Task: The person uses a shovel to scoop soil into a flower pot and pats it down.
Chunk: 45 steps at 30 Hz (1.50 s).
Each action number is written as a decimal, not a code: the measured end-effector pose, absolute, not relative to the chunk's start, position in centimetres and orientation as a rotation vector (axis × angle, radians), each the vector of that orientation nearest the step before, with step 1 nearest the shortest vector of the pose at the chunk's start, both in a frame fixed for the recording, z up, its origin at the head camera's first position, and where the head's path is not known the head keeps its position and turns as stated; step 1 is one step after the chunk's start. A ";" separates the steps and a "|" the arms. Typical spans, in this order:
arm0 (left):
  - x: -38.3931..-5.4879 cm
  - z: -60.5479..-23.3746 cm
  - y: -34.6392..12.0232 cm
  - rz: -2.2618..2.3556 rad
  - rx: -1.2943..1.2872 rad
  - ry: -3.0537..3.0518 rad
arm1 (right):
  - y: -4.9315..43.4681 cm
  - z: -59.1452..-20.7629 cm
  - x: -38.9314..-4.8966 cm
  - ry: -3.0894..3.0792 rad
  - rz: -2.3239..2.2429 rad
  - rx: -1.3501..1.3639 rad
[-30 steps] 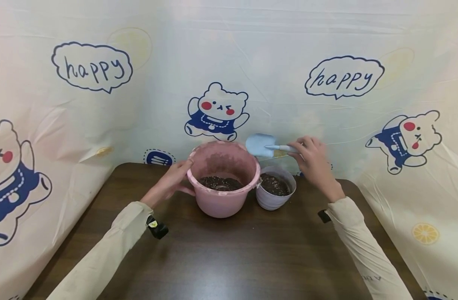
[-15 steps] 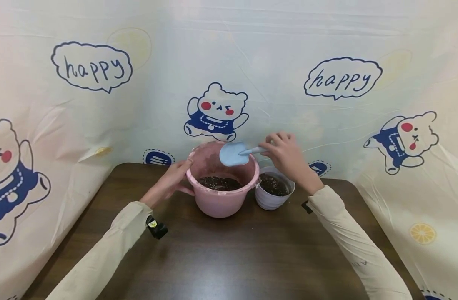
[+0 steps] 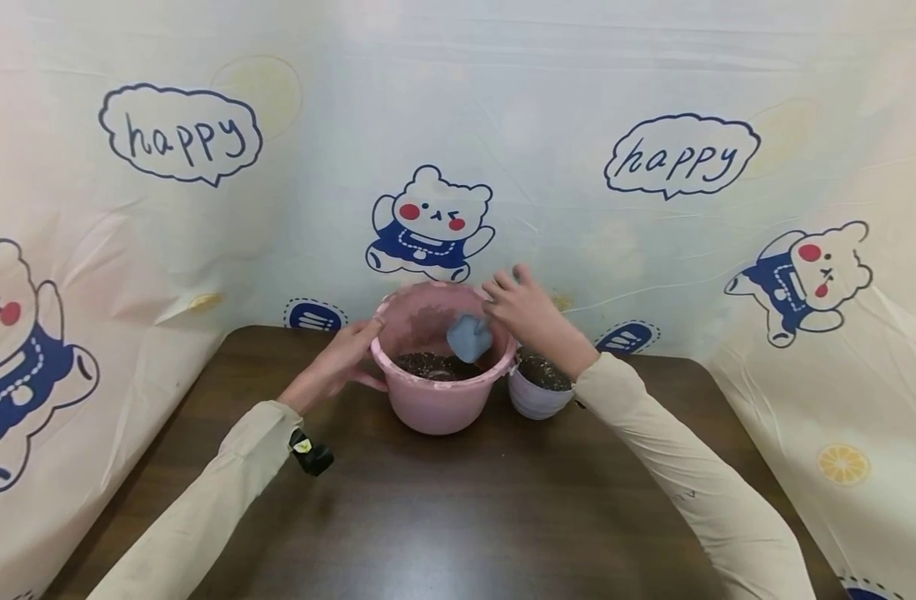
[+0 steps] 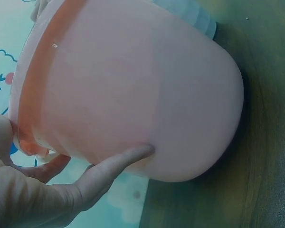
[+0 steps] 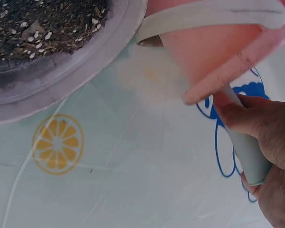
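A pink bucket (image 3: 437, 408) with dark soil (image 3: 420, 364) inside stands near the table's back. At its left side my left hand (image 3: 341, 358) grips the rim; in the left wrist view, one digit (image 4: 118, 161) of that hand lies along the outer wall. My right hand (image 3: 528, 312) is above the bucket's right rim. It holds a blue trowel (image 3: 468, 337) by the handle (image 5: 249, 154), the blade tilted down inside the bucket above the soil. Right of the bucket, close against it, is a pale ridged flowerpot (image 3: 538, 400) holding soil with white specks (image 5: 38, 38), partly hidden by my right wrist.
The dark wooden table (image 3: 442, 517) extends toward me in front of the containers. A printed cloth (image 3: 548, 100) with bears and lettering hangs behind and along both sides. A black strap device (image 3: 312, 458) is on my left wrist.
My right hand has moved left with the trowel, from above the flowerpot to over the bucket, and the blade has tipped down into it. My left hand stays on the rim.
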State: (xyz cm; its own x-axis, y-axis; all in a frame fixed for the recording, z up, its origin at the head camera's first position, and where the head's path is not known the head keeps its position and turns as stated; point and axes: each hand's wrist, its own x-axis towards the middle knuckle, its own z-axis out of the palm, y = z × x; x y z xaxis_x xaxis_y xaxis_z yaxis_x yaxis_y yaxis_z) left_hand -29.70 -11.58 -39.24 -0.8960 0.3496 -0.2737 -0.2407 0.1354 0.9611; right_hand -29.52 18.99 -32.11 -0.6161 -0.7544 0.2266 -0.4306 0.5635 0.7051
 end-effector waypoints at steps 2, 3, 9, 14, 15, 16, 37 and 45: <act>-29.6 -39.2 -11.6 1.806 0.104 1.987 | 18.4 -32.4 -29.7 -2.293 -0.850 0.948; -29.6 -39.1 -11.7 1.803 0.101 1.988 | 18.1 -32.6 -29.8 -2.310 -0.856 0.949; -29.6 -38.9 -11.6 1.783 0.087 1.955 | 16.3 -33.8 -30.4 -2.421 -0.869 0.918; -29.7 -39.0 -11.5 1.790 0.096 1.924 | 15.3 -34.9 -30.6 -2.432 -0.865 0.904; -29.7 -39.0 -11.5 1.794 0.100 1.921 | 15.1 -35.0 -30.6 -2.452 -0.871 0.900; -29.7 -39.0 -11.6 1.794 0.103 1.920 | 14.9 -35.1 -30.6 -2.470 -0.876 0.897; -29.6 -39.2 -11.7 1.794 0.113 1.932 | 15.6 -35.7 -32.3 -2.794 -0.388 1.127; -29.7 -39.2 -11.4 1.799 0.129 1.943 | 16.1 -35.8 -32.1 -2.867 -0.040 1.230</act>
